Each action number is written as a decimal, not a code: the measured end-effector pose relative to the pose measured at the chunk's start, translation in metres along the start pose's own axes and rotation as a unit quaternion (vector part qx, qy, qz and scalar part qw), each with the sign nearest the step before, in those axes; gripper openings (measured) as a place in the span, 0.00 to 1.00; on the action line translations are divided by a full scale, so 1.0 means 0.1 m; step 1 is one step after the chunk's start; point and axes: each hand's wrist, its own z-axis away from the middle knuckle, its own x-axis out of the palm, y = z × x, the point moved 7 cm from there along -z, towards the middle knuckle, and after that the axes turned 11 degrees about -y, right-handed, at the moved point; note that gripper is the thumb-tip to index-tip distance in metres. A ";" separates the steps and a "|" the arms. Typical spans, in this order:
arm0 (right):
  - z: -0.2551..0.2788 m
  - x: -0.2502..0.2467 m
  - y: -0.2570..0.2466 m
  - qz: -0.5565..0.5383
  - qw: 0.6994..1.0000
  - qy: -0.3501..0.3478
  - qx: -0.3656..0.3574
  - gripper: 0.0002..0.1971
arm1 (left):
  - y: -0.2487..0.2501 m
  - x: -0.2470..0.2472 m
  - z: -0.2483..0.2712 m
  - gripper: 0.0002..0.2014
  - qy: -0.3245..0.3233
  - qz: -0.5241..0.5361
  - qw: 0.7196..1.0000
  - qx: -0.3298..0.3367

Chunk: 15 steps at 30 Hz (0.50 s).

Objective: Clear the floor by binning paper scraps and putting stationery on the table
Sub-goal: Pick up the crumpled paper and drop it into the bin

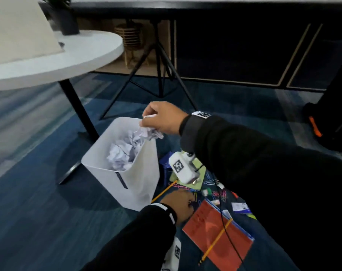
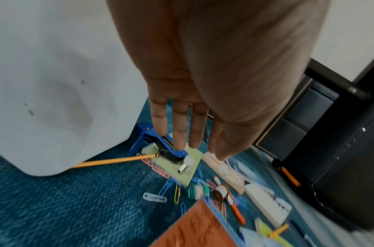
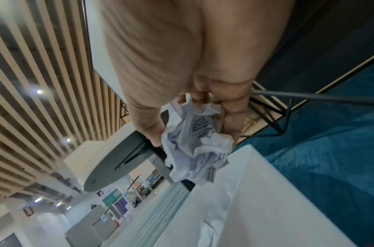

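Observation:
My right hand (image 1: 159, 119) holds a crumpled paper scrap (image 1: 149, 133) over the far rim of the white bin (image 1: 139, 173); its fingers curl round the paper (image 3: 194, 142) in the right wrist view. More crumpled paper (image 1: 120, 153) lies inside the bin. My left hand (image 1: 179, 202) hovers low beside the bin with straight fingers (image 2: 179, 127) and holds nothing, above a blue stapler (image 2: 160, 143) on a green pad (image 2: 175, 165). A yellow pencil (image 2: 114, 161) pokes out from under the bin. Several coloured paper clips (image 2: 160, 192) lie on the carpet.
A red notebook (image 1: 219, 231) with a pencil (image 1: 215, 241) across it lies on the blue carpet, with tape rolls (image 2: 197, 192), an orange marker (image 2: 236, 210) and white boxes (image 2: 266, 202) nearby. A round white table (image 1: 68, 57) stands at left, a black tripod (image 1: 158, 61) behind the bin, a black case (image 2: 340, 150) at right.

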 end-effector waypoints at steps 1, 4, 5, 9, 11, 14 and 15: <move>-0.12 0.10 -0.08 0.003 1.000 -0.012 -0.002 0.12 | -0.02 -0.06 0.03 0.18 0.007 0.012 1.000 -0.002; -0.39 0.39 -0.16 0.008 0.999 -0.047 0.007 0.16 | -0.18 -0.21 0.06 0.16 0.038 0.064 0.997 0.001; -0.44 0.46 -0.16 0.020 0.998 -0.064 0.011 0.21 | -0.23 -0.24 0.07 0.15 0.046 0.076 0.996 -0.002; -0.45 0.42 -0.04 0.111 0.989 -0.091 0.022 0.30 | -0.42 -0.29 0.08 0.16 0.087 0.061 0.994 -0.009; -0.31 0.20 0.25 0.099 0.993 -0.055 0.041 0.26 | -0.48 -0.23 0.02 0.16 0.075 0.053 0.996 -0.014; 0.09 -0.04 0.96 0.075 0.990 -0.050 0.109 0.14 | -0.52 -0.07 -0.11 0.16 0.054 0.064 0.996 -0.019; 0.26 -0.08 1.22 0.081 0.986 -0.057 0.134 0.13 | -0.51 -0.02 -0.15 0.16 0.046 0.067 0.997 -0.017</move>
